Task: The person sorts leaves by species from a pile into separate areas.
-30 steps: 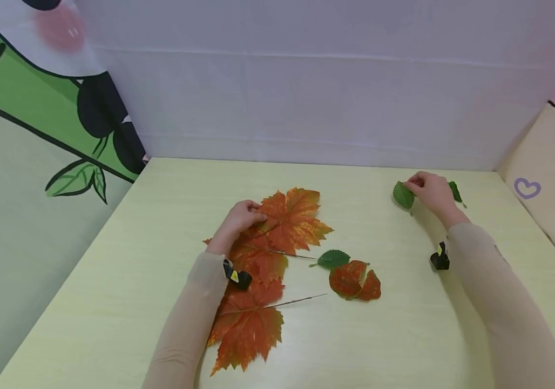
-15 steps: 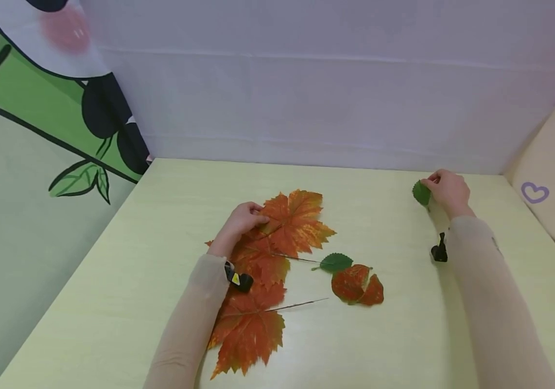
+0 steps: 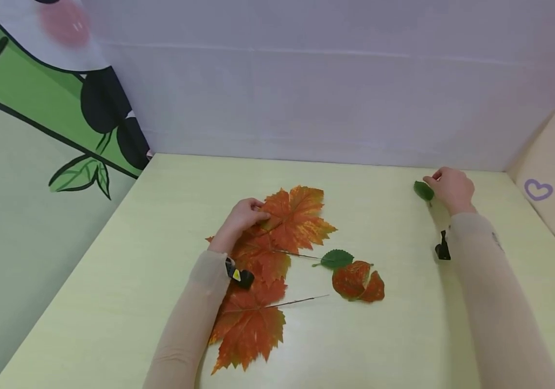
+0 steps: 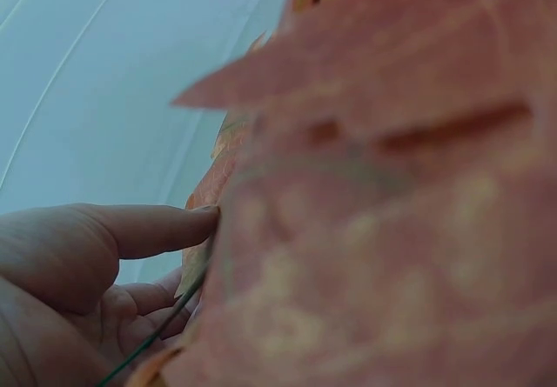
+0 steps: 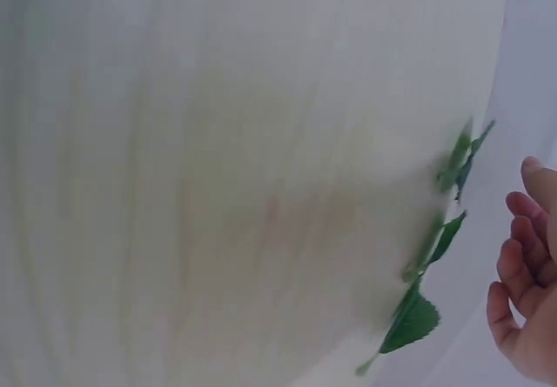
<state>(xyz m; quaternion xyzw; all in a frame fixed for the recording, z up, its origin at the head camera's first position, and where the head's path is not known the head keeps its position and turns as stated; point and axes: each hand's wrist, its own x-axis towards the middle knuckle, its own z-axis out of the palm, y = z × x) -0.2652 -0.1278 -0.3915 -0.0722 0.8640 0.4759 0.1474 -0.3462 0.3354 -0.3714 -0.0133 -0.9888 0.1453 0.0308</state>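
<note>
The left hand [image 3: 243, 219] reaches over the middle of the pale table [image 3: 88, 302] from the near edge, palm down, thumb and fingers pinching the margin of the farthest orange leaf [image 3: 300, 216]. The right hand [image 3: 452, 189] extends to the far right corner of the table, bent at the wrist; its fingers are loosely curled and grip nothing. The held leaf lies at the left fingertips, extending from them toward the right. Beside the right thumb, on the far-corner side of the table, is a green leaf [image 3: 424, 190]; the right wrist view shows a gap between hand and foliage. Orange leaves count three: the held one, a middle leaf [image 3: 263, 262] partly under the left forearm, and a near leaf [image 3: 250, 324] toward the near edge, the three overlapping in a row. Right of them, about mid-table, lie one dark green leaf [image 3: 337, 259] and, touching it, reddish foliage [image 3: 350, 279] in two visible parts; whether one leaf or two cannot be told. Green leaves at the far right corner number at least three in the right wrist view; blur prevents an exact count.
</note>
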